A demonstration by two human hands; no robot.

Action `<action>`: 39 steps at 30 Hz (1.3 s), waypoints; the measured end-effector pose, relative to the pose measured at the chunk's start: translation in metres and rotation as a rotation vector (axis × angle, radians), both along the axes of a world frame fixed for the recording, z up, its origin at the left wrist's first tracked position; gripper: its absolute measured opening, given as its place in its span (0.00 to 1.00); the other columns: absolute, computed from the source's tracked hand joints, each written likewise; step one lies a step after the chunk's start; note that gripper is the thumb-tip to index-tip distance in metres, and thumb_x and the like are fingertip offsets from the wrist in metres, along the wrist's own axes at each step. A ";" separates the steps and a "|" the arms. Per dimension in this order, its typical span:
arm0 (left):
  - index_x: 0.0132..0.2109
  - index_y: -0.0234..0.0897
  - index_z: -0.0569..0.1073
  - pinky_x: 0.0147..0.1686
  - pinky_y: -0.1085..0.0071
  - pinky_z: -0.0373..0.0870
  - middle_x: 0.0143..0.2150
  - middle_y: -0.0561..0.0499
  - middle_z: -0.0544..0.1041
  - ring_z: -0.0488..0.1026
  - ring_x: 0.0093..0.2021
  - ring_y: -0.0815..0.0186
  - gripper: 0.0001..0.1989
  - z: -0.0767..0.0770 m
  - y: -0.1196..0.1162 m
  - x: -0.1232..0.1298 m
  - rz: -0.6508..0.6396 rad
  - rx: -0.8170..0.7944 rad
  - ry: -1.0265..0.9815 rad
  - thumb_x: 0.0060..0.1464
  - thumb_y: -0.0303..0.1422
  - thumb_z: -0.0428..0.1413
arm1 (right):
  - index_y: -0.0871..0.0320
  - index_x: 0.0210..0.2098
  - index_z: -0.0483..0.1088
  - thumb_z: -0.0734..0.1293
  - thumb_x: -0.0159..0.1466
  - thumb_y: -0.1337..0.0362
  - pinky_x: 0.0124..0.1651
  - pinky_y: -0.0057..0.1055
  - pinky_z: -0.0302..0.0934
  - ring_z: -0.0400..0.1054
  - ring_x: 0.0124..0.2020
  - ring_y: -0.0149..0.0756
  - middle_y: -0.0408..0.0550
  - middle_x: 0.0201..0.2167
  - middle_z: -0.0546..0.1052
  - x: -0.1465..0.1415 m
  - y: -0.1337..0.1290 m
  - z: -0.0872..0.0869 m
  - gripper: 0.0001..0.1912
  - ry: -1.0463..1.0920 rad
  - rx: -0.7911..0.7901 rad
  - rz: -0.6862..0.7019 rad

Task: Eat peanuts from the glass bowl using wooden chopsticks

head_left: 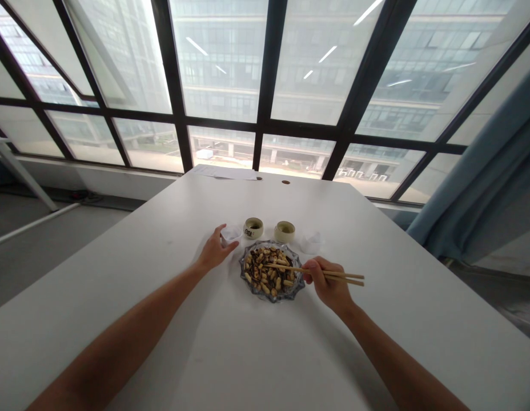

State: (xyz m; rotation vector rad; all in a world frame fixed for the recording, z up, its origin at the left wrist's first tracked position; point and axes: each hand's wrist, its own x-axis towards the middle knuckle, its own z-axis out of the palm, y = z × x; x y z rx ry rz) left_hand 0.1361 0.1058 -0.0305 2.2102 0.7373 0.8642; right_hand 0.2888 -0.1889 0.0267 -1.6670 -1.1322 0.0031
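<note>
A scalloped glass plate (296,290) holds peanuts and dark seeds (271,271) in the middle of the white table. My right hand (329,283) is closed around a pair of wooden chopsticks (342,277), whose tips reach into the peanuts. To the left of the plate, my left hand (217,248) grips a small clear plastic cup (231,234) between thumb and fingers. Behind the plate stand two small green ceramic cups, the left one (253,228) with dark writing and the right one (284,232) plain. What the cups hold is too small to tell.
Another clear plastic cup (311,243) stands right of the ceramic cups. Papers (231,172) and a small brown disc (285,182) lie at the far end of the white table (248,354). Large windows rise beyond; a blue curtain (483,165) hangs at the right.
</note>
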 end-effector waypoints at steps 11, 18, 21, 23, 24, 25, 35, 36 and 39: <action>0.63 0.32 0.62 0.48 0.62 0.71 0.47 0.41 0.77 0.75 0.47 0.57 0.39 0.002 -0.002 0.000 0.016 -0.010 0.015 0.49 0.47 0.60 | 0.58 0.22 0.69 0.61 0.61 0.35 0.17 0.27 0.59 0.63 0.13 0.30 0.43 0.12 0.69 0.014 0.008 -0.012 0.31 0.412 0.254 -0.106; 0.63 0.34 0.62 0.48 0.60 0.70 0.50 0.41 0.76 0.74 0.47 0.56 0.38 -0.001 0.001 0.000 -0.003 -0.007 -0.004 0.49 0.47 0.60 | 0.57 0.22 0.65 0.67 0.52 0.33 0.14 0.26 0.56 0.59 0.12 0.28 0.40 0.11 0.66 0.032 0.013 -0.041 0.31 0.887 0.430 -0.150; 0.62 0.34 0.63 0.50 0.59 0.69 0.53 0.39 0.74 0.73 0.49 0.56 0.37 -0.004 0.003 0.001 -0.020 0.016 -0.035 0.49 0.47 0.60 | 0.56 0.23 0.64 0.66 0.54 0.33 0.14 0.26 0.58 0.60 0.11 0.29 0.39 0.11 0.65 0.036 0.014 -0.048 0.30 0.956 0.410 -0.122; 0.61 0.34 0.64 0.52 0.59 0.68 0.55 0.38 0.72 0.72 0.50 0.56 0.36 -0.005 0.004 0.001 -0.020 0.066 -0.058 0.49 0.47 0.61 | 0.56 0.23 0.64 0.65 0.56 0.33 0.14 0.27 0.60 0.60 0.11 0.29 0.39 0.12 0.65 0.036 0.014 -0.051 0.30 0.956 0.396 -0.094; 0.61 0.34 0.65 0.52 0.58 0.68 0.56 0.38 0.72 0.71 0.49 0.56 0.36 -0.005 0.004 0.001 -0.017 0.089 -0.063 0.49 0.47 0.61 | 0.56 0.24 0.64 0.64 0.56 0.33 0.14 0.27 0.60 0.61 0.12 0.29 0.40 0.12 0.66 0.036 0.015 -0.052 0.30 0.955 0.393 -0.084; 0.60 0.34 0.66 0.52 0.58 0.68 0.55 0.39 0.72 0.71 0.48 0.57 0.36 -0.006 0.004 0.001 -0.013 0.105 -0.063 0.48 0.47 0.61 | 0.55 0.24 0.65 0.64 0.56 0.33 0.14 0.27 0.60 0.61 0.12 0.30 0.40 0.12 0.66 0.035 0.015 -0.053 0.30 0.955 0.391 -0.077; 0.60 0.33 0.66 0.47 0.61 0.71 0.53 0.40 0.73 0.73 0.45 0.58 0.38 -0.004 0.004 0.002 -0.012 0.099 -0.076 0.45 0.44 0.65 | 0.56 0.25 0.66 0.64 0.59 0.35 0.16 0.29 0.64 0.66 0.14 0.33 0.44 0.14 0.71 0.028 0.017 -0.054 0.28 1.031 0.426 -0.147; 0.60 0.33 0.67 0.47 0.61 0.71 0.53 0.40 0.73 0.73 0.46 0.58 0.37 -0.004 0.004 0.002 -0.013 0.107 -0.083 0.44 0.44 0.65 | 0.56 0.25 0.66 0.64 0.59 0.35 0.16 0.30 0.65 0.66 0.14 0.33 0.44 0.14 0.71 0.027 0.017 -0.054 0.29 1.014 0.430 -0.145; 0.57 0.34 0.68 0.49 0.61 0.71 0.51 0.42 0.74 0.73 0.47 0.58 0.34 -0.001 0.003 0.001 -0.026 0.133 -0.096 0.45 0.42 0.65 | 0.56 0.25 0.67 0.64 0.56 0.33 0.16 0.30 0.64 0.66 0.14 0.33 0.44 0.14 0.72 0.025 0.017 -0.053 0.30 0.976 0.441 -0.145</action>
